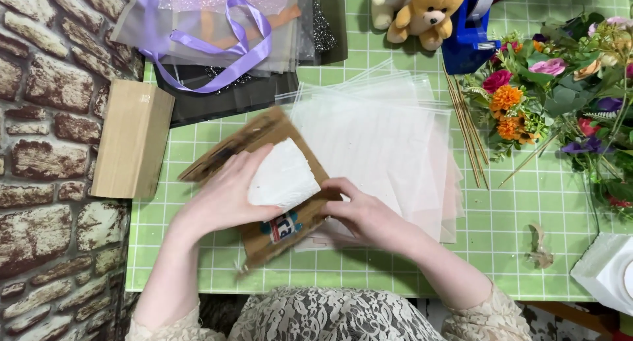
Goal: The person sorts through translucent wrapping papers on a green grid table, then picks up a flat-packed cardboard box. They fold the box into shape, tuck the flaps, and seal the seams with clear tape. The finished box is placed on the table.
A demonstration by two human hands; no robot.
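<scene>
Near the desk's [514, 248] front edge a stack of translucent sheets [389, 143] lies flat; on its left overlaps a brown cardboard pack [264, 183], pinned by the left hand [224, 196] grasping a white wad [283, 176] (probably steadying it) while the right hand [366, 212] pinches the pack's edge

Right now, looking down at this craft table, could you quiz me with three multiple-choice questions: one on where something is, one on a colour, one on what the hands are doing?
1. Where is the teddy bear?
A. top edge, beside the blue tape dispenser
B. under the ribbon
C. on the person's lap

2. What colour is the ribbon?
A. red
B. purple
C. yellow

3. What is the left hand doing?
A. resting flat on bare table
B. lifting flowers
C. gripping a white block on a brown packet

Answers: 1 A, the bear sits left of the dispenser; 2 B, lilac loops show; 3 C, fingers wrap the block, with the right hand alongside.
</scene>
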